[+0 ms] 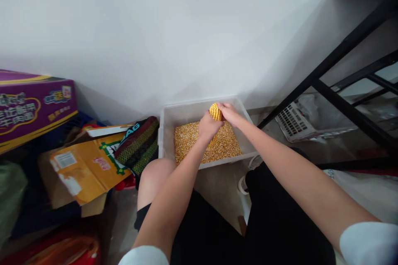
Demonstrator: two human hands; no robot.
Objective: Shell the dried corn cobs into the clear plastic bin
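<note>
Both of my hands are around a yellow corn cob (pixel 215 111), held above a white plastic bin (pixel 182 114). My left hand (pixel 209 125) wraps round the cob's body with its fingers closed. From the other side my right hand (pixel 228 112) grips the cob, its thumb pressed near the upper part. Rows of kernels show at the cob's top end; its lower part is mostly hidden by my hands. Loose corn kernels (pixel 225 147) cover the bottom of the bin beneath.
An open orange cardboard box (pixel 90 169) and a mesh bag (pixel 138 145) lie left of the bin. A purple carton (pixel 34 107) stands farther left. On the right are a black metal frame (pixel 342 112) and a white plastic basket (pixel 294 122). A wall (pixel 161 37) rises behind the bin.
</note>
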